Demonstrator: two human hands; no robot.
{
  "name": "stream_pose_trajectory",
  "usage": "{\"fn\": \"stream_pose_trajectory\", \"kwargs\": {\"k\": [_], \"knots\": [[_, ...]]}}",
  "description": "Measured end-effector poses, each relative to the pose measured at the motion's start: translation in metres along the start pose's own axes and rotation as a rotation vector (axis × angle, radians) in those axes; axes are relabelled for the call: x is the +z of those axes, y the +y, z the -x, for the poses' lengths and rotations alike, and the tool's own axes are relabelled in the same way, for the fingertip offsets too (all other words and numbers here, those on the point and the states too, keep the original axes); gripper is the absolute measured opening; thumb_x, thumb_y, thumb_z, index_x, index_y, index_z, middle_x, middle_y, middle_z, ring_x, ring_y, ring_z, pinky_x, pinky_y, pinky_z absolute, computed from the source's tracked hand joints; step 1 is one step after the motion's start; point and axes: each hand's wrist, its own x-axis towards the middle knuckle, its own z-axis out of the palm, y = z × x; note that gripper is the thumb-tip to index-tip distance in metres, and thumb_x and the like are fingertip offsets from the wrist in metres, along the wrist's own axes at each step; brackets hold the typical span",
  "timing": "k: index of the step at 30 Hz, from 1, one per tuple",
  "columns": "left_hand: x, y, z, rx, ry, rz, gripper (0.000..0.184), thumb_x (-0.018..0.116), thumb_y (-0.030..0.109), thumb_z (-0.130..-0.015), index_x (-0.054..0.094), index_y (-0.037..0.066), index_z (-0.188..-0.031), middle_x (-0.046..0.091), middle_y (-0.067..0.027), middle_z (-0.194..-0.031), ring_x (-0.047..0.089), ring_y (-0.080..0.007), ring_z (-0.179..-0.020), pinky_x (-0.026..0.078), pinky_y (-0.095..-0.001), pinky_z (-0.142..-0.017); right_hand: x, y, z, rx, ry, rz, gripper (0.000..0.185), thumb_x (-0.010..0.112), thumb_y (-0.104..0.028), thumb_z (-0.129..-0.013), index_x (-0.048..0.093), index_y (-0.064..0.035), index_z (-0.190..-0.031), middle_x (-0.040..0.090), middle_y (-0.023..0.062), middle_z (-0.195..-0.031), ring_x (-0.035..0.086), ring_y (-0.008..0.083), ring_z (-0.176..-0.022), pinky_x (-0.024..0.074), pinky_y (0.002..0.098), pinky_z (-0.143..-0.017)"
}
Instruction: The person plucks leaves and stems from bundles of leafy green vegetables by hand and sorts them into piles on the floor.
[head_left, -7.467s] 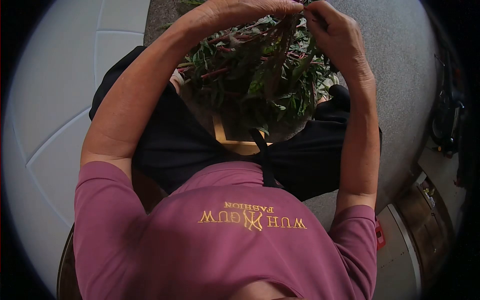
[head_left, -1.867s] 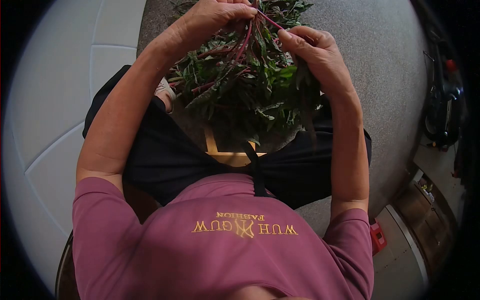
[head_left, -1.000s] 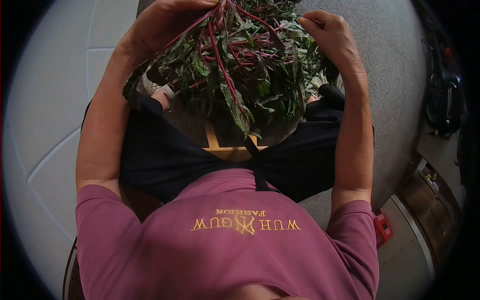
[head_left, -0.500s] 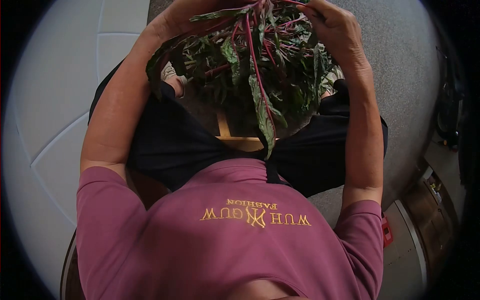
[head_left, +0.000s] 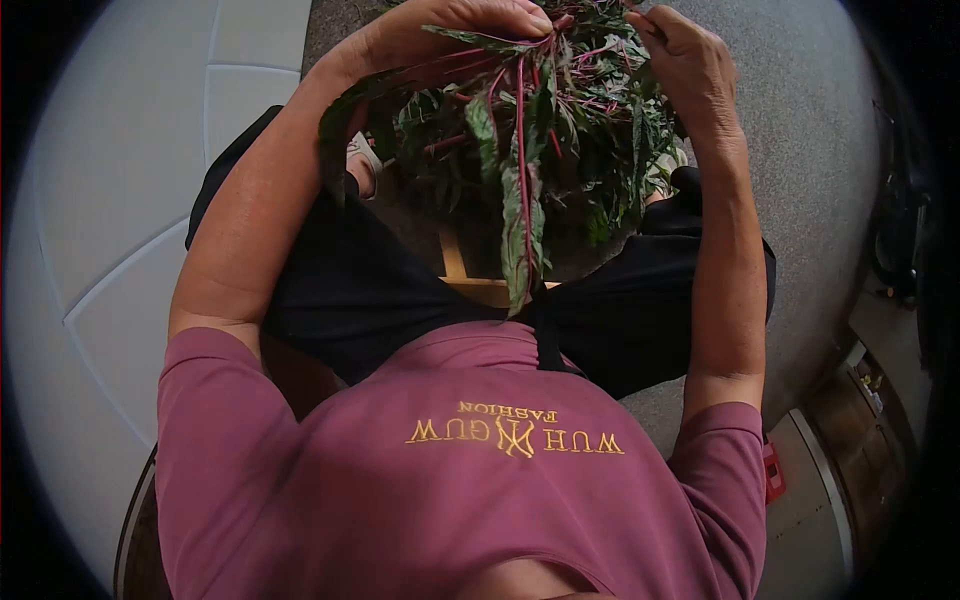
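My left hand (head_left: 465, 28) is closed around the top of a red-stemmed leafy stalk (head_left: 522, 165). Long green, somewhat limp leaves trail down from it between my knees. To the right, my right hand (head_left: 692, 65) has its thumb and forefinger pinched together near the top edge of the view. Whatever is between those fingertips is too small to make out. Below and beyond both hands lies a large heap of similar red-stemmed greens (head_left: 600, 140), partly covered by the held stalk.
A wooden frame piece (head_left: 490, 290) shows between my dark-trousered legs. Pale tiles (head_left: 110, 200) cover the floor at left, with grey speckled floor (head_left: 800, 150) at right. A red object (head_left: 774, 472) is by my right elbow. My feet flank the heap.
My right hand has drawn slightly right and down, away from the red stem it was pinching by my left hand. My left hand and the hanging stalk have shifted a little to the right.
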Motion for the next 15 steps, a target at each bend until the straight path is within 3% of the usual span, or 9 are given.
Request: {"fn": "stream_pose_trajectory", "kwargs": {"k": [3, 6, 8, 10, 15], "knots": [[-0.012, 0.009, 0.012, -0.003, 0.000, 0.007, 0.017, 0.053, 0.015, -0.097, 0.064, 0.004, -0.102, 0.066, -0.0031, -0.087, 0.063, -0.0129, -0.076, 0.054, -0.0289, -0.072, -0.007, 0.040, -0.004, 0.284, -0.103, 0.093, 0.033, 0.061, -0.043, -0.092, 0.066, -0.0099, -0.089, 0.061, 0.0089, -0.067, 0.060, 0.0247, -0.060, 0.0452, 0.0361, -0.058], [-0.021, 0.012, 0.017, 0.017, 0.008, 0.018, 0.017, 0.052, 0.015, -0.097, 0.064, 0.004, -0.102, 0.067, -0.0032, -0.087, 0.063, -0.0131, -0.076, 0.054, -0.0290, -0.072, -0.007, 0.049, 0.001, 0.288, -0.065, -0.028, 0.034, 0.063, -0.042, -0.090, 0.067, -0.0086, -0.092, 0.060, 0.0102, -0.066, 0.060, 0.0230, -0.059, 0.0447, 0.0360, -0.058], [-0.007, 0.010, 0.037, 0.022, 0.024, 0.019, 0.017, 0.052, 0.015, -0.097, 0.064, 0.004, -0.103, 0.067, -0.0033, -0.087, 0.063, -0.0132, -0.076, 0.054, -0.0291, -0.072, -0.012, 0.015, -0.001, 0.381, -0.181, -0.056, 0.036, 0.064, -0.041, -0.089, 0.068, -0.0059, -0.095, 0.061, 0.0112, -0.068, 0.061, 0.0178, -0.062, 0.0453, 0.0347, -0.060], [-0.012, 0.018, 0.039, 0.031, 0.023, 0.020, 0.017, 0.052, 0.015, -0.097, 0.064, 0.004, -0.103, 0.067, -0.0033, -0.087, 0.063, -0.0133, -0.076, 0.054, -0.0292, -0.072, -0.011, 0.006, 0.000, 0.298, -0.249, -0.147, 0.038, 0.064, -0.044, -0.088, 0.070, -0.0076, -0.096, 0.065, 0.0138, -0.073, 0.066, 0.0302, -0.073, 0.0499, 0.0420, -0.068], [0.000, 0.027, 0.040, 0.078, 0.012, 0.000, 0.017, 0.052, 0.015, -0.097, 0.064, 0.004, -0.103, 0.067, -0.0035, -0.087, 0.063, -0.0135, -0.076, 0.054, -0.0294, -0.072, -0.004, 0.002, 0.005, 0.200, -0.293, -0.166, 0.033, 0.062, -0.035, -0.087, 0.065, -0.0026, -0.089, 0.064, 0.0175, -0.076, 0.064, 0.0367, -0.074, 0.0482, 0.0424, -0.067]]}}
